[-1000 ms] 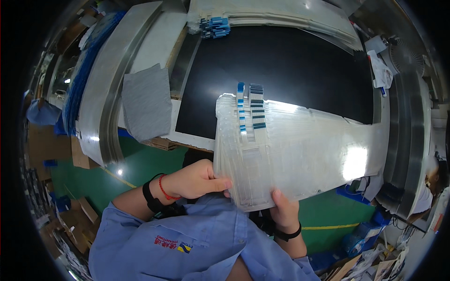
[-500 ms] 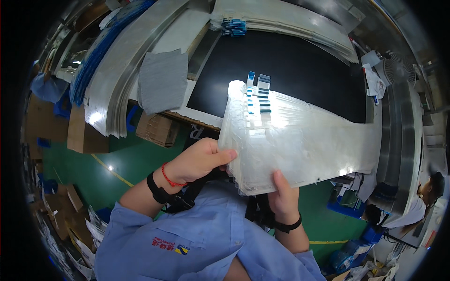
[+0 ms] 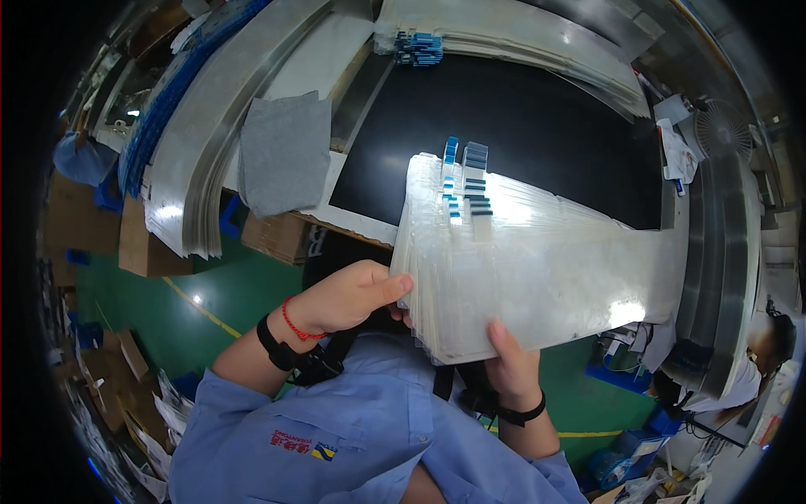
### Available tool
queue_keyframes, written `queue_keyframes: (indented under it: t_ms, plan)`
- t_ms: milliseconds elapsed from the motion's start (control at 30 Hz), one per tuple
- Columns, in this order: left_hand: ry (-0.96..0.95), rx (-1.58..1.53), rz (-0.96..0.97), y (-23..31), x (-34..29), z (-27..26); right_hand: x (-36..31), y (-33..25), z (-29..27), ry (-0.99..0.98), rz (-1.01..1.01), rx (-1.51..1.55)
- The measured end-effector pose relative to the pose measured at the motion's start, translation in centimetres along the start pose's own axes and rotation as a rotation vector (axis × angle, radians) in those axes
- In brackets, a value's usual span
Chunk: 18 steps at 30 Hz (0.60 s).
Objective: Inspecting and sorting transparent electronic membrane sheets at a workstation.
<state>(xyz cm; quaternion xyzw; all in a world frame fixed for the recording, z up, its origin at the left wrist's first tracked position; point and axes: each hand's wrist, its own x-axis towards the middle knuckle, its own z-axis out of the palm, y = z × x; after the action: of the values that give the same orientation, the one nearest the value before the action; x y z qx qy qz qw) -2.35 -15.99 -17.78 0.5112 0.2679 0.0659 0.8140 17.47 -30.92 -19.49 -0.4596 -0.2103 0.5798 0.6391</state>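
Fingers of my left hand (image 3: 348, 302) were closed on the left edge of one fanned stack of thin, translucent whitish sheets (image 3: 554, 277), one thumb (image 3: 390, 291) on top, the other digits mostly hidden beneath. Right hand (image 3: 515, 367) gripped the near edge, also thumb uppermost; its remaining fingers were out of sight below. Stack was held in front of me, overlapping the near side of one black rectangular mat (image 3: 520, 118). Sheets too close-set to count.

At its far left corner, two rows: one row of narrow blue-tipped tabs (image 3: 451, 151), one row of wider dark-tipped tabs (image 3: 476, 155).

Worn: two black wristbands (image 3: 270, 341), one per wrist; one red braided bracelet (image 3: 292, 326), left.

Around the mat: one grey cloth-like piece (image 3: 285, 151) to the left; beyond, one second whitish stack (image 3: 520, 38) with one cluster of blue tabs (image 3: 418, 49); to the right, one round pale fan (image 3: 724, 128). One brown cardboard box (image 3: 275, 238) sat below the cloth-like piece.
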Motion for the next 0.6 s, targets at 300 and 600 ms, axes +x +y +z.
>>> queue_keyframes:
  t_ms: [300, 600]
  plan:
    - [-0.002, 0.048, -0.01, 0.8, -0.5, 0.3, 1.3, 0.4, 1.6, -0.001, -0.023, 0.05]
    - [0.096, -0.151, -0.059, 0.2, -0.4, 0.6, 1.2, 0.2, 2.5, 0.003, 0.001, 0.04]
